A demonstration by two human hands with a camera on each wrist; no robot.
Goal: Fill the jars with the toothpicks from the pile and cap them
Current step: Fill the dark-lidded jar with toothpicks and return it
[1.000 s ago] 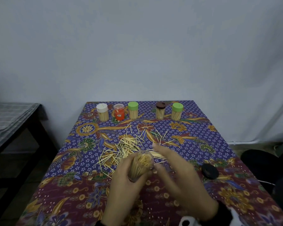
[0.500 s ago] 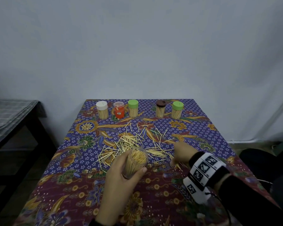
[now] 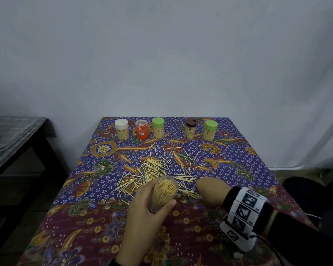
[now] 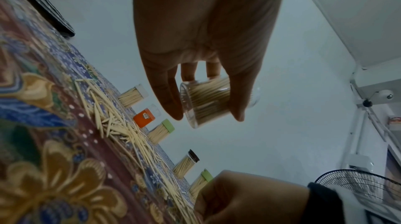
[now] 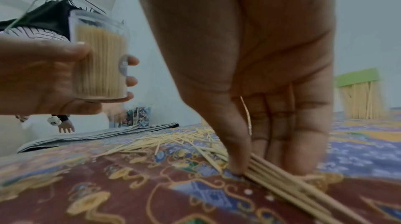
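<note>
My left hand [image 3: 156, 200] grips a clear uncapped jar [image 3: 162, 192] packed with toothpicks and holds it tilted above the near edge of the toothpick pile [image 3: 154, 167]. The left wrist view shows thumb and fingers wrapped round the jar [image 4: 206, 104]. To its right, my right hand [image 3: 202, 192] is down on the cloth. In the right wrist view, the right hand [image 5: 266, 167] pinches a small bundle of toothpicks [image 5: 282, 181] between thumb and fingers against the table. The jar [image 5: 99, 66] hangs off to the left there.
Along the table's far edge stand filled jars: white-capped [image 3: 122, 129], orange [image 3: 141, 129], green-capped [image 3: 158, 128], brown-capped [image 3: 190, 129] and green-capped [image 3: 210, 130]. A dark side table [image 3: 17, 139] is at the left. A fan [image 4: 358, 186] stands beyond the right side.
My right hand left the jar's mouth, moved right and came down onto the pile's near edge, closing on toothpicks. The left hand kept holding the jar, drifting slightly left.
</note>
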